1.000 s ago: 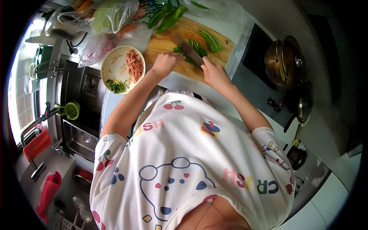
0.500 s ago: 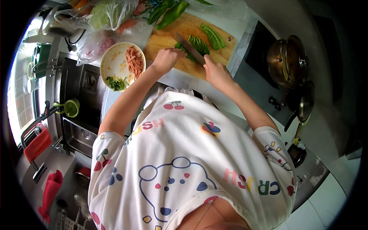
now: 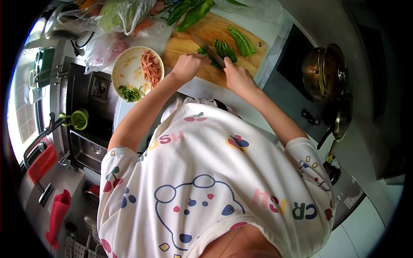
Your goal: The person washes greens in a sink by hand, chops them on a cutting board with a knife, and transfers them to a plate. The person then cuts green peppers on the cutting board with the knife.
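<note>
My right hand (image 3: 239, 78) is closed round the handle of a kitchen knife (image 3: 208, 49), its blade slanting up and left over the wooden cutting board (image 3: 183, 43). My left hand (image 3: 189, 68) has its fingers curled together and pressed on a piece of green pepper (image 3: 201, 51), just left of the blade; the fingertips are partly hidden. Right of the blade lie thin-sliced green pepper strips (image 3: 225, 50). Another green pepper piece (image 3: 242, 41) rests farther right on the board.
A plate (image 3: 127, 75) with pink meat strips (image 3: 151, 69) and chopped greens (image 3: 130, 93) stands left of the board. Whole green peppers (image 3: 195, 15) and plastic bags (image 3: 112, 26) lie behind. The sink (image 3: 92, 148) is at left, a lidded pot (image 3: 316, 73) on the right.
My right hand and the knife have shifted slightly left, towards my left hand. My left hand stays nearly in place on the pepper.
</note>
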{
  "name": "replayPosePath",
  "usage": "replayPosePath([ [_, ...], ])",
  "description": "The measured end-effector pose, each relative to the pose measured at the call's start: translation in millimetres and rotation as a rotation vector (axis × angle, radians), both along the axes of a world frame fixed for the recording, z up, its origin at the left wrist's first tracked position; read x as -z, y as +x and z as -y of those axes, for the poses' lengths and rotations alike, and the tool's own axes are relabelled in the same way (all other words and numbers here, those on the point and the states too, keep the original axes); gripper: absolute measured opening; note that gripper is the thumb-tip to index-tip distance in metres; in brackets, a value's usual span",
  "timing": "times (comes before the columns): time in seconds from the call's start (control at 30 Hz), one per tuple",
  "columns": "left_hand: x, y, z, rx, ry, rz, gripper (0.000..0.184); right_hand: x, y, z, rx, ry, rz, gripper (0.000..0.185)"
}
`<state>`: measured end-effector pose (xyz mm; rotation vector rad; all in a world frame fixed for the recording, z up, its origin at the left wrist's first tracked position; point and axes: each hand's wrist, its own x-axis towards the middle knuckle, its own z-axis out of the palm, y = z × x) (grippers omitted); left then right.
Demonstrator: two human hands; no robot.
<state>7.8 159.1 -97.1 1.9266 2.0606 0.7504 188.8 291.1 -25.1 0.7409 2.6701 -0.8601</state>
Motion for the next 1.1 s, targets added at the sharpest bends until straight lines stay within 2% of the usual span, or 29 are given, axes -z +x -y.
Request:
replayPosePath([
  [0.17,2,0,1,-0.007,0.007,-0.013,0.03,15,1,3,0.007,0.049,-0.005,0.041],
  [0.3,1,2,4,0.0,-0.014,-0.01,0.031,15,2,10,0.105,0.015,-0.028,0.041],
  [0.47,5,2,7,0.038,0.069,-0.015,0.037,38,12,-10,0.34,-0.02,-0.242,0.042],
  [0.57,1,3,12,0.041,0.113,-0.058,0.038,51,20,-15,0.367,-0.047,-0.347,0.045],
  [0.77,4,5,20,-0.042,0.155,-0.11,0.039,-2,21,-4,0.129,0.042,-0.2,0.033],
  [0.9,2,4,18,-0.04,0.094,-0.106,0.039,-10,21,1,0.04,0.056,-0.165,0.026],
  [1.1,-2,1,16,-0.033,-0.008,-0.073,0.038,-17,19,4,0.031,0.042,-0.116,0.032],
])
